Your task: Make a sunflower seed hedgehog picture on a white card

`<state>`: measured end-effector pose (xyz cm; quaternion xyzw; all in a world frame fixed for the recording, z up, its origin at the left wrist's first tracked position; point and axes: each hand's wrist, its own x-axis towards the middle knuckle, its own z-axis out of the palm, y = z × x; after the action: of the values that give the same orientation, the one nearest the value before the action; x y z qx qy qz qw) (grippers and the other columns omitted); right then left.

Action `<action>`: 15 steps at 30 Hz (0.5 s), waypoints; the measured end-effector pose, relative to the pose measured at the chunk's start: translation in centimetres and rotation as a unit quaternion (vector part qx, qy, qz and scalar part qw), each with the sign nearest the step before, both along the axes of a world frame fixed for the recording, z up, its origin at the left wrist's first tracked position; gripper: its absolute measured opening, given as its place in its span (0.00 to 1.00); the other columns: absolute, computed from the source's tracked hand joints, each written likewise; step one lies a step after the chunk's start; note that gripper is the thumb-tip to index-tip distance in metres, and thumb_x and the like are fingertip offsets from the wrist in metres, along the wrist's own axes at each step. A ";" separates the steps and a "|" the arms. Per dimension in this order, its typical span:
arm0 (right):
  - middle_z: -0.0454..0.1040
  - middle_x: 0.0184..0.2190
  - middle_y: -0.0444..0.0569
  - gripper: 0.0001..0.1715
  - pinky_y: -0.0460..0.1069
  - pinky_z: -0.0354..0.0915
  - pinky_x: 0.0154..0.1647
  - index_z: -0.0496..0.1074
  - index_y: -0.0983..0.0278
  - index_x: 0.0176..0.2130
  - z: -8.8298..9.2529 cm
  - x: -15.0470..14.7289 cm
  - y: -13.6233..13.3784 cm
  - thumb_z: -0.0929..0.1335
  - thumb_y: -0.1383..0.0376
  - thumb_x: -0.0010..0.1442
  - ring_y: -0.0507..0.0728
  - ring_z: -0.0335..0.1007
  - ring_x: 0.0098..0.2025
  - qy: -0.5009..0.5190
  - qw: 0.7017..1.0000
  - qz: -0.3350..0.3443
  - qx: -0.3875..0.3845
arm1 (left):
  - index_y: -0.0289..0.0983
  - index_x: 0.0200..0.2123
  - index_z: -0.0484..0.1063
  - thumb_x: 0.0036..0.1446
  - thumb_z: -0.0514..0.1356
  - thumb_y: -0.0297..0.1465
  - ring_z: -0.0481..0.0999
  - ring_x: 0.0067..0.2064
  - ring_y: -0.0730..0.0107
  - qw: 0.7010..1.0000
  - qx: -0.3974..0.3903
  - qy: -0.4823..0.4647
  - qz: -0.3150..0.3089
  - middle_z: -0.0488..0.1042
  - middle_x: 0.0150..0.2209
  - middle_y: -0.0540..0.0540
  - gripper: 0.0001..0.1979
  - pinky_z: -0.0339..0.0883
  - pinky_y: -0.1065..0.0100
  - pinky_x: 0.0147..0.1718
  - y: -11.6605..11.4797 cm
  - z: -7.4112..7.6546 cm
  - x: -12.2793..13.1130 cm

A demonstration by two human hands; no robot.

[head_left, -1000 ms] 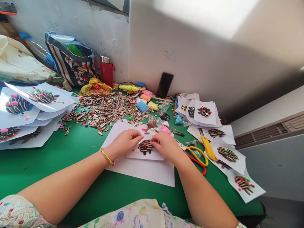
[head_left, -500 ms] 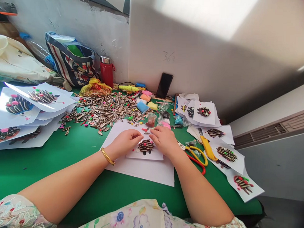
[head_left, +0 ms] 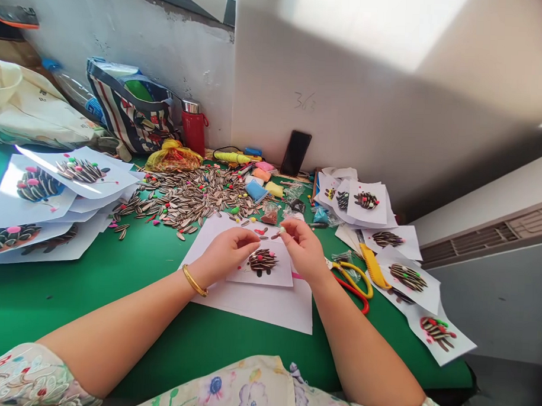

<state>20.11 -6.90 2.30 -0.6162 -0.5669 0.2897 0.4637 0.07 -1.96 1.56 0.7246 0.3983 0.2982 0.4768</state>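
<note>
Your seed figure point(head_left: 263, 261) lies on the small sheet point(head_left: 279, 279), long axis nine-to-three o'clock. Your left hand point(head_left: 227, 252) at its ten, right hand point(head_left: 305, 251) at two, have narrowed fingers; I can't tell what they hold.

Handwritten number point(head_left: 305, 101) on pale wall panel point(head_left: 367, 123), far side, above the phone point(head_left: 296, 153): reads "36", then a fainter third character, unclear. Cream bag point(head_left: 29, 119), far left: small dark marks, too small to read.
</note>
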 end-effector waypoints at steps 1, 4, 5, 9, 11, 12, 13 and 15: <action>0.75 0.41 0.48 0.13 0.51 0.67 0.43 0.68 0.60 0.46 0.0 -0.4 -0.2 0.66 0.59 0.61 0.56 0.72 0.41 0.031 0.999 0.017 -0.005 | 0.38 0.41 0.77 0.56 0.62 0.40 0.78 0.41 0.62 1.000 -0.007 -0.016 0.000 0.79 0.42 0.45 0.14 0.72 0.63 0.41 -0.2 0.1 0.0; 0.74 0.37 0.47 0.12 0.50 0.68 0.38 0.68 0.60 0.42 0.2 -1.6 -0.7 0.68 0.57 0.60 0.55 0.71 0.37 0.080 0.995 0.059 -0.025 | 0.39 0.44 0.76 0.53 0.65 0.37 0.78 0.41 0.63 0.998 -0.012 -0.056 -0.011 0.79 0.43 0.45 0.15 0.73 0.64 0.41 -0.6 0.3 0.1; 0.73 0.35 0.46 0.12 0.49 0.68 0.37 0.68 0.60 0.41 0.3 -1.9 -0.9 0.68 0.57 0.59 0.55 0.70 0.36 0.085 0.994 0.067 -0.031 | 0.39 0.43 0.76 0.54 0.65 0.36 0.78 0.41 0.63 0.998 -0.002 -0.060 -0.013 0.79 0.42 0.45 0.14 0.73 0.64 0.41 -0.7 0.3 0.1; 0.72 0.33 0.45 0.11 0.48 0.67 0.34 0.68 0.60 0.38 0.3 -2.2 -1.1 0.70 0.56 0.59 0.54 0.69 0.34 0.090 0.992 0.075 -0.035 | 0.39 0.41 0.78 0.59 0.61 0.37 0.76 0.41 0.63 0.995 0.090 -0.037 -0.005 0.79 0.39 0.45 0.10 0.71 0.64 0.41 -0.7 0.3 0.0; 0.71 0.32 0.44 0.12 0.48 0.66 0.33 0.68 0.60 0.37 0.2 -1.9 -0.9 0.70 0.56 0.58 0.54 0.68 0.33 0.079 0.995 0.060 -0.026 | 0.40 0.41 0.78 0.60 0.60 0.36 0.76 0.41 0.64 0.992 0.125 -0.028 -0.010 0.78 0.38 0.45 0.10 0.70 0.63 0.42 -0.5 0.4 -0.1; 0.71 0.32 0.44 0.12 0.48 0.66 0.33 0.68 0.60 0.37 0.1 -1.7 -0.8 0.70 0.55 0.58 0.54 0.67 0.33 0.072 0.996 0.052 -0.024 | 0.40 0.40 0.78 0.61 0.59 0.37 0.75 0.41 0.64 0.991 0.129 -0.026 -0.011 0.78 0.38 0.45 0.10 0.70 0.63 0.42 -0.3 0.5 -0.2; 0.71 0.32 0.44 0.13 0.48 0.66 0.33 0.68 0.60 0.37 0.1 -1.4 -0.7 0.70 0.55 0.58 0.54 0.68 0.33 0.065 0.997 0.044 -0.022 | 0.40 0.38 0.78 0.61 0.59 0.37 0.75 0.40 0.64 0.992 0.127 -0.024 -0.009 0.78 0.37 0.45 0.10 0.69 0.64 0.42 -0.1 0.6 -0.2; 0.71 0.32 0.45 0.13 0.48 0.66 0.34 0.67 0.60 0.37 0.0 -0.9 -0.5 0.69 0.54 0.59 0.54 0.68 0.34 0.056 0.998 0.032 -0.023 | 0.39 0.34 0.77 0.60 0.59 0.39 0.74 0.38 0.65 0.994 0.109 -0.021 0.012 0.77 0.34 0.46 0.11 0.69 0.64 0.40 0.5 0.7 -0.5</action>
<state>19.17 -7.36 2.34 -0.5908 -0.5527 0.3519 0.4708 -0.45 -1.50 2.30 0.7614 0.3617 0.3603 0.3995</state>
